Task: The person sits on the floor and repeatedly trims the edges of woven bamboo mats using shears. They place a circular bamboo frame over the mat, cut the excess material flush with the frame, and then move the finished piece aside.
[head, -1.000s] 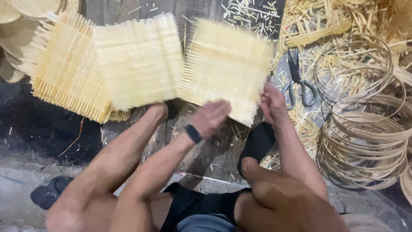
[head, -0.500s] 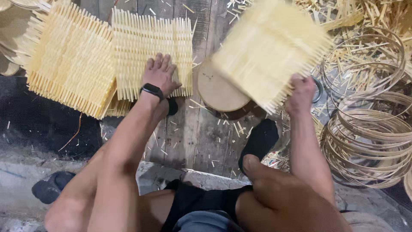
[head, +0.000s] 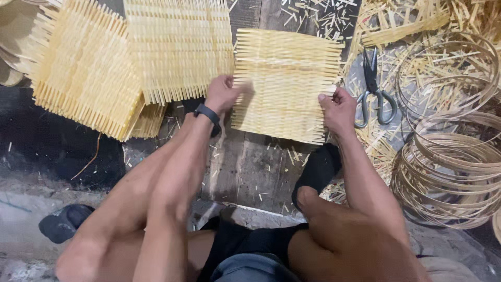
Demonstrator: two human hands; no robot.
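**Q:** Holding what, and how?

**A:** Both hands grip one square pale-yellow woven bamboo mat, flat over the dark wooden plank floor. The left hand, a black band on its wrist, has its fingers closed on the mat's left edge; the right hand is clamped on the right edge, thumb on top.

**Q:** What lies to the left of it?

**A:** Two more woven bamboo mats, overlapping, the nearer one just beside the held mat.

**Q:** And to the right?

**A:** Grey-handled metal scissors near the right hand, lying among loose bamboo splints; farther right, a stack of thin bamboo hoops.

**Q:** Anything nearer the body?

**A:** A black sandal below the held mat.
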